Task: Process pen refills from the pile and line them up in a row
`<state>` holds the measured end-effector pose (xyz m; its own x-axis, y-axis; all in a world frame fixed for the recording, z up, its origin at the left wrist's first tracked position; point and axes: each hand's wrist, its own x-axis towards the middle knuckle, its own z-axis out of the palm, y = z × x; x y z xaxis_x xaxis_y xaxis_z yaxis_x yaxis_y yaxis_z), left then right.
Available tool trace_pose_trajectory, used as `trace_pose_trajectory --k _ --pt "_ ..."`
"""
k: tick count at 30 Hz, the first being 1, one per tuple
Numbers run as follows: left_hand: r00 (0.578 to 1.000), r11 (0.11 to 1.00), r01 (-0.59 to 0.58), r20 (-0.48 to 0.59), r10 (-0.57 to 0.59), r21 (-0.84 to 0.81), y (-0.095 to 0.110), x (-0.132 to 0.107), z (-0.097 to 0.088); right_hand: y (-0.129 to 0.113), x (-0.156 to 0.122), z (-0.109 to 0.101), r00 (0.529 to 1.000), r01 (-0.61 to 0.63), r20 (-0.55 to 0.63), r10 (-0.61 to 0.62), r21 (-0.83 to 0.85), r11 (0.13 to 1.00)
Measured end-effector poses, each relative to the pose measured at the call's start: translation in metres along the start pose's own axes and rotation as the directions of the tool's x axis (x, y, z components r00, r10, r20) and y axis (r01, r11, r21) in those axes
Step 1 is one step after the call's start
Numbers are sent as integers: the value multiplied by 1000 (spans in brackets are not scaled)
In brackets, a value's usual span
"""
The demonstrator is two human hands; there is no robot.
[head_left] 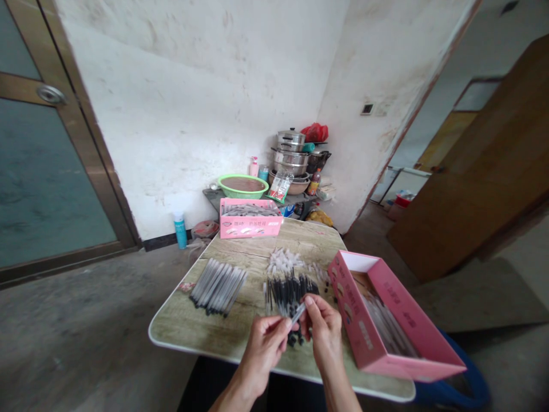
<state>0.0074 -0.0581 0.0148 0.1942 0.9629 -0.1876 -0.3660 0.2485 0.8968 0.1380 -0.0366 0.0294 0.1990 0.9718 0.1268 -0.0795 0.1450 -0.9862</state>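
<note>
Between my two hands is a pen (pixel 299 312) with a clear barrel, tilted up to the right. My left hand (pixel 269 341) pinches its lower end, and my right hand (pixel 322 327) has its fingers closed round the upper end. Just beyond them lies a pile of black pen parts (pixel 288 290), partly hidden by my hands. Small whitish translucent caps (pixel 284 261) are heaped behind that pile. To the left, a neat row of clear pens with black ends (pixel 218 288) rests on the table.
A pink box (pixel 398 320) with clear pen barrels stands at the table's right edge. Another pink box (pixel 251 230), full of pens, sits at the far edge of the wood-patterned table (pixel 180 326). Behind are a green basin (pixel 243 194) and stacked steel pots (pixel 291 157).
</note>
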Motion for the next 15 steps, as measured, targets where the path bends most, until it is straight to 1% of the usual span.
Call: trace_pose_trajectory --k 3,7,9,12,15 --pt "999 1000 27 -21 -27 -15 -3 0 1 0 -3 2 1000 14 -4 -14 -41 999" --pt "999 999 42 -4 -42 -12 -6 2 -3 0 -1 2 1000 -7 27 9 -89 996" --pt "999 999 32 10 -32 1 -7 3 -5 2 0 1 999 -21 46 25 -80 997" --pt "1000 996 -11 24 8 92 -5 4 -6 6 0 0 997 -44 69 47 -39 998" --pt "994 964 -106 36 100 242 -2 5 -8 8 0 -1 993 -67 92 69 -17 998"
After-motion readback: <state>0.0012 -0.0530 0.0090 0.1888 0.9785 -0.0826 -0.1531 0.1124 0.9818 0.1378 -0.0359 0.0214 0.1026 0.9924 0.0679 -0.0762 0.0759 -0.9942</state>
